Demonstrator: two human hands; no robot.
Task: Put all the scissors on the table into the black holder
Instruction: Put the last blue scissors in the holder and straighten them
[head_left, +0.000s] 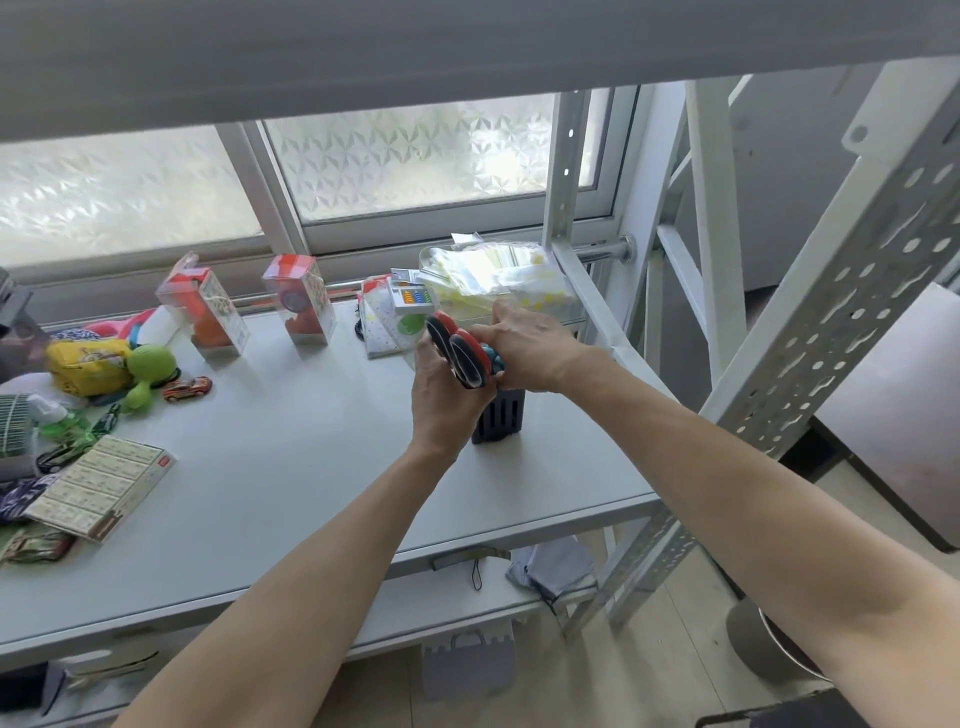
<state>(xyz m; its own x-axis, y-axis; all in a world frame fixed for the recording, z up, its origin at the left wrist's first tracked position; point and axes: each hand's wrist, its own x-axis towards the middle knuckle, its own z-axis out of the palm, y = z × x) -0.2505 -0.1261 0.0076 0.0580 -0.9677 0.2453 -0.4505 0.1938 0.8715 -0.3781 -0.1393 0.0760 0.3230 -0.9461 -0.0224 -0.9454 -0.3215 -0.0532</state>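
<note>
A person's two hands meet over the black holder (497, 415), which stands upright near the right edge of the grey worktop (291, 467), toward its far right corner. The left hand (447, 400) has its fingers closed around a pair of scissors with red-and-black handles (460, 348), the handle loops pointing up and away, just above the holder's mouth; the blades are hidden behind the hand, so whether they are inside the holder cannot be told. The right hand (530, 345) comes in from the right, its fingers curled over the holder's top beside a blue handle (492, 358) that shows between the two hands; whether it grips that handle cannot be told. Just behind the hands, at the far right corner, sits a clear box of yellow-white packets (498, 280). Two clear gift boxes with red contents (298, 299) stand along the far edge. At the left edge lie a green soft toy (148, 371), a small toy car (187, 388) and a flat printed box (101, 486), well apart from the holder.
</note>
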